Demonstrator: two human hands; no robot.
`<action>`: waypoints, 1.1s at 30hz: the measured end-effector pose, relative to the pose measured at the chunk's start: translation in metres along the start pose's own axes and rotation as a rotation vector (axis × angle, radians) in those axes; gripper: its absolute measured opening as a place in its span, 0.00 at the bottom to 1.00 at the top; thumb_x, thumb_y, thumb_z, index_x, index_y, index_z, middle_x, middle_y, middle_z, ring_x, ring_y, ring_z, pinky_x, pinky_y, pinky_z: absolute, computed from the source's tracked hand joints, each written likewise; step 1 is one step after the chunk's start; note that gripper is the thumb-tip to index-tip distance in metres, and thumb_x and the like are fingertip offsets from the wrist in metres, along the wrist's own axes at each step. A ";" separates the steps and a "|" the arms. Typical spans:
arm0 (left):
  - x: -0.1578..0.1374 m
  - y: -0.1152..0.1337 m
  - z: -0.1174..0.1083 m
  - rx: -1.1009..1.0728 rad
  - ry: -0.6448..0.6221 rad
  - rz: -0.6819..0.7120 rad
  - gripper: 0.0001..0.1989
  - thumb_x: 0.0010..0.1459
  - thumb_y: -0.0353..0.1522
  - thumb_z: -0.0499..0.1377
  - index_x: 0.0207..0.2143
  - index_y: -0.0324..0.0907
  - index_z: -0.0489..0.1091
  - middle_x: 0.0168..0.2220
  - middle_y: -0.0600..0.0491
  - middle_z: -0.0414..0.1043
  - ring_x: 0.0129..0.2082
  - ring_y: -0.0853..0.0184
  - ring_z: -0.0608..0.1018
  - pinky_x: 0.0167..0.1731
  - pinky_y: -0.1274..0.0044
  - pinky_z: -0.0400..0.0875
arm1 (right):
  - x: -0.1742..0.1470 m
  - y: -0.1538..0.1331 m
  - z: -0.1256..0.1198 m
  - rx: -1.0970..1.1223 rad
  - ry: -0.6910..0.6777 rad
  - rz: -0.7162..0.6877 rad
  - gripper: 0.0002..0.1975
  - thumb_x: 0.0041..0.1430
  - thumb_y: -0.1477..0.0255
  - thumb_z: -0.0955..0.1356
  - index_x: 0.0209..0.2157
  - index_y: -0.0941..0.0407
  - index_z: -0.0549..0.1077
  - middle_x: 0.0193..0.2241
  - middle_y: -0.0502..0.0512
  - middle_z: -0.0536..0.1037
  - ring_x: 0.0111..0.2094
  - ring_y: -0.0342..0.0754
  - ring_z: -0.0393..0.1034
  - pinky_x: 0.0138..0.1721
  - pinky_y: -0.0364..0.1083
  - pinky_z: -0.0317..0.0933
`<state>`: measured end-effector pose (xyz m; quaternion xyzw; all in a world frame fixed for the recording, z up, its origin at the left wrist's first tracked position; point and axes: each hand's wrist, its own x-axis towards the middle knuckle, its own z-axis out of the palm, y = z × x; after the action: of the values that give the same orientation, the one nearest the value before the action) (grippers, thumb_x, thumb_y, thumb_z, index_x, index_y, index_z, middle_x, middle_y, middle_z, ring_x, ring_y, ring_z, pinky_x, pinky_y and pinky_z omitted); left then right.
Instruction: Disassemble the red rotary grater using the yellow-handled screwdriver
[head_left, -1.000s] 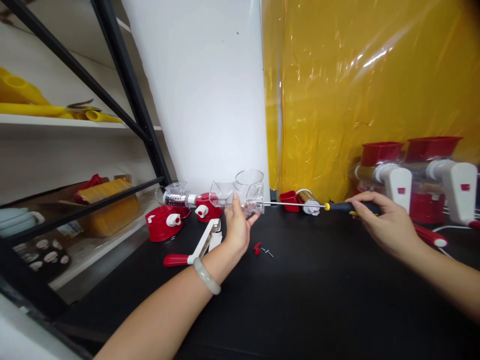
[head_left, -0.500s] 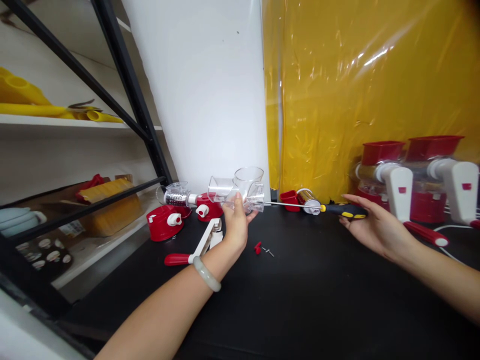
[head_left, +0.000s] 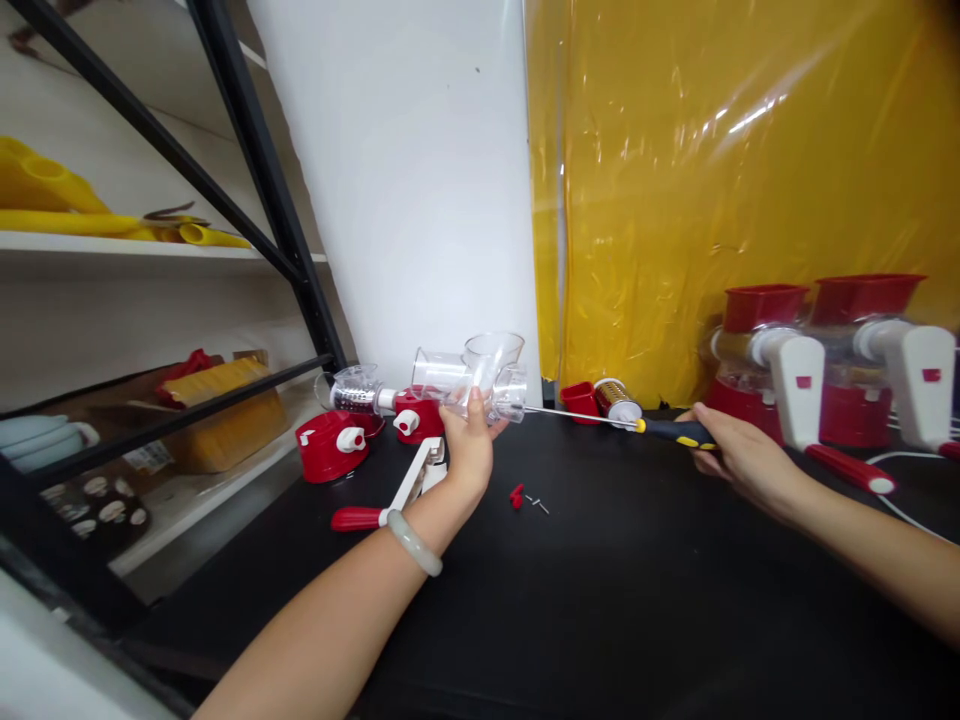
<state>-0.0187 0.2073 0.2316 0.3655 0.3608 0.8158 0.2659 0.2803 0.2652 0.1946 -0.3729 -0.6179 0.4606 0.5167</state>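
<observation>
My left hand (head_left: 471, 440) is closed round a clear plastic grater housing (head_left: 442, 375) and holds it above the black table. In my right hand (head_left: 731, 450) is the black and yellow handle of a screwdriver (head_left: 667, 431). Its long shaft points left, and the tip meets the right end of the housing; whether it sits in a screw I cannot tell. Below lie a small red part (head_left: 517, 496) and a few screws (head_left: 538, 504). A white crank handle with a red grip (head_left: 360, 518) rests left of my left wrist.
Red bases (head_left: 330, 450) and a clear housing with a grater drum stand at the left. A red hopper (head_left: 579, 400) and a metal grating drum (head_left: 618, 402) lie at the back. Two assembled graters (head_left: 799, 390) stand at the right. A black-framed shelf (head_left: 255, 150) borders the left side.
My right hand has closed more fully round the screwdriver handle, which has dropped slightly and tilted. The housing has shifted a little to the left and turned slightly.
</observation>
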 end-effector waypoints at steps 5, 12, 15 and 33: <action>0.001 0.001 -0.001 0.001 -0.008 0.034 0.27 0.53 0.50 0.61 0.47 0.45 0.57 0.53 0.43 0.68 0.46 0.61 0.78 0.34 0.72 0.79 | -0.003 -0.011 0.005 0.184 0.011 0.034 0.20 0.50 0.50 0.72 0.33 0.52 0.71 0.15 0.43 0.60 0.16 0.37 0.50 0.18 0.40 0.49; 0.004 0.003 -0.001 -0.013 -0.019 0.054 0.27 0.52 0.51 0.62 0.46 0.45 0.57 0.50 0.45 0.68 0.44 0.64 0.78 0.34 0.72 0.78 | 0.000 -0.013 0.003 0.133 0.098 -0.072 0.21 0.47 0.48 0.73 0.30 0.52 0.75 0.26 0.50 0.68 0.24 0.41 0.58 0.22 0.41 0.58; 0.005 0.001 -0.002 -0.033 0.019 0.037 0.24 0.53 0.49 0.62 0.43 0.45 0.58 0.50 0.46 0.68 0.46 0.63 0.77 0.36 0.70 0.79 | 0.001 -0.010 0.000 0.030 0.079 -0.150 0.20 0.50 0.49 0.72 0.37 0.50 0.76 0.30 0.52 0.71 0.29 0.45 0.62 0.27 0.43 0.63; -0.001 -0.002 -0.001 -0.032 -0.021 -0.007 0.23 0.55 0.49 0.60 0.43 0.45 0.58 0.49 0.46 0.70 0.47 0.61 0.77 0.37 0.67 0.80 | 0.001 -0.009 0.000 0.075 0.053 -0.007 0.20 0.56 0.50 0.68 0.33 0.53 0.74 0.17 0.47 0.64 0.16 0.40 0.54 0.15 0.40 0.49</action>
<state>-0.0184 0.2079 0.2293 0.3683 0.3463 0.8166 0.2784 0.2802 0.2634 0.2035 -0.3632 -0.5878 0.4716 0.5479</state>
